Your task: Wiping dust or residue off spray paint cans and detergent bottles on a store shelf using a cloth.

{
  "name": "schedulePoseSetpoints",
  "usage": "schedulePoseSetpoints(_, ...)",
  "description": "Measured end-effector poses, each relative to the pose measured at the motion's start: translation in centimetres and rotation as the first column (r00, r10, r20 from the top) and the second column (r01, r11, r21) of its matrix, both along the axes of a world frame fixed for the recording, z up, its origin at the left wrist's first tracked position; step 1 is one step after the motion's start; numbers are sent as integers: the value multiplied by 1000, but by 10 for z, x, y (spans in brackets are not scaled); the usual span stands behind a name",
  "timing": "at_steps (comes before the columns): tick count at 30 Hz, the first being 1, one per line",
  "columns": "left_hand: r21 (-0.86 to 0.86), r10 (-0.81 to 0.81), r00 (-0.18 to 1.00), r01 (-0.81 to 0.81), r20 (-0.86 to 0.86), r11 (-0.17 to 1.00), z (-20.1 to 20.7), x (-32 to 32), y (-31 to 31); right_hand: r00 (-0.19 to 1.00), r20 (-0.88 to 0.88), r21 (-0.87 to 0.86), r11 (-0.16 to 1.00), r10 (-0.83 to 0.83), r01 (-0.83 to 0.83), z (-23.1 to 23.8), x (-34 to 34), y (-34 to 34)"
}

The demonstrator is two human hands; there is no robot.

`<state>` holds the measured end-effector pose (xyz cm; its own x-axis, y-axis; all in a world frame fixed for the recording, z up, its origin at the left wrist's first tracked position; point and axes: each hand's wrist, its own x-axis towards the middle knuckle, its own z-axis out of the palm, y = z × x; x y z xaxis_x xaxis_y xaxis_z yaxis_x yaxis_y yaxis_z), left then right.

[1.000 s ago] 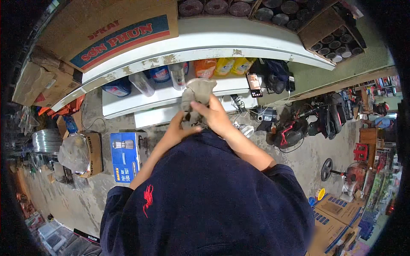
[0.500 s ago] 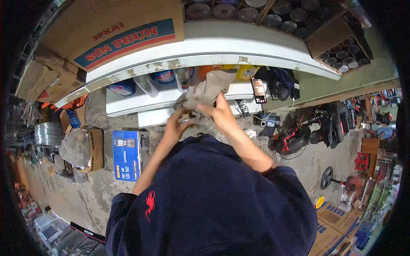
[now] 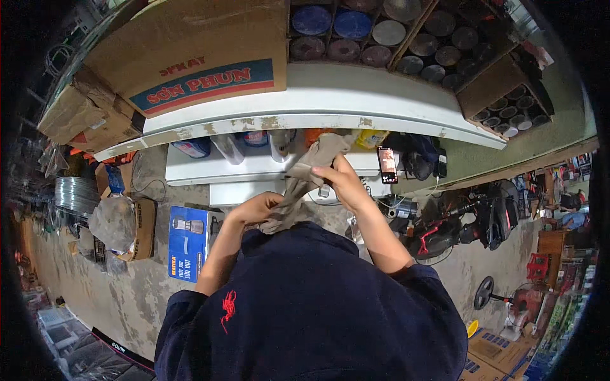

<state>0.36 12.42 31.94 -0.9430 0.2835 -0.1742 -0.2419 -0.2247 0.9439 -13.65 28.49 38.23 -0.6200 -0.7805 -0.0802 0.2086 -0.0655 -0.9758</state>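
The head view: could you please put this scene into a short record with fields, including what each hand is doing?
Left hand: grips the lower end of the cloth
Right hand: grips the cloth higher up, thumb on top
Cloth: grayish beige, crumpled, stretched between both hands
Upper shelf: white, paint worn along its front edge; carries a large cardboard box
Phone: screen lit, near the right end of the lower shelf
Floor, left side: blue printed box
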Motion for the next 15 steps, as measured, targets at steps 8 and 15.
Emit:
schedulePoseSetpoints(8, 4, 416, 909, -416, 31, 909, -82, 38, -12, 938, -135, 227, 932, 318, -283, 19, -29, 15)
schedulePoseSetpoints(15, 353, 579, 735, -678, 353, 645, -15, 42, 16, 934, 152, 579, 737, 322, -348, -78, -96, 64)
